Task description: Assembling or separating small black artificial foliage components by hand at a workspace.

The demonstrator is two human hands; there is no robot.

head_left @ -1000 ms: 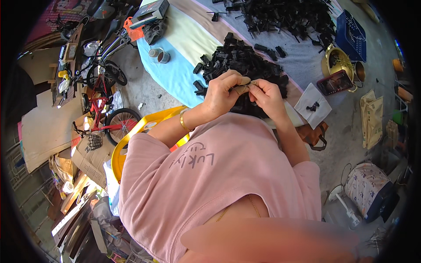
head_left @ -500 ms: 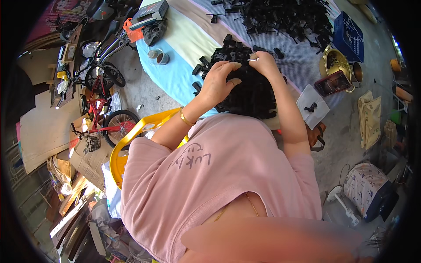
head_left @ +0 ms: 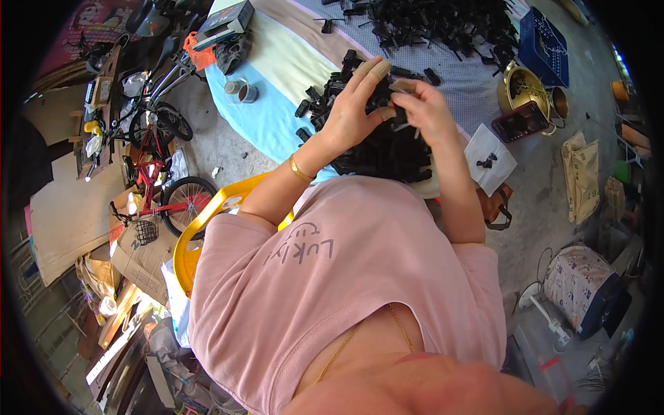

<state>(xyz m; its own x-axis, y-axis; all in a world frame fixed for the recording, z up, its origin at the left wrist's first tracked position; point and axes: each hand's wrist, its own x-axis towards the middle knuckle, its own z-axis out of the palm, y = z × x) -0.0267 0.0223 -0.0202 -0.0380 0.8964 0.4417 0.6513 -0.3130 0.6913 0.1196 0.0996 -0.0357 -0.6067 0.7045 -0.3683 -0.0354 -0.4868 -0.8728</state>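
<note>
In front of my chest lies a heap of small black plastic parts [head_left: 384, 155], and both hands work above it. My left hand [head_left: 353, 107] has its index and middle fingers stretched upward, with the thumb apart from them, close to a dark part. My right hand [head_left: 429, 114] is closed, its fingertips pinched beside the left thumb. From under its fingers pokes the end of a thin pale stick [head_left: 417, 133]; the rest of it is hidden. Exactly what lies between the two hands is blurred.
A larger pile of black parts [head_left: 443, 28] covers the far end of the striped cloth [head_left: 290, 45]. At right stand a blue basket [head_left: 544, 48], a brass pot [head_left: 520, 88] and a phone [head_left: 520, 123]. Cups [head_left: 243, 91] sit left; a yellow chair [head_left: 185, 259] is beside me.
My left fingers have straightened and spread. My right hand has shifted slightly right and down, and its pale stick now points downward. The whole view has shifted slightly.
</note>
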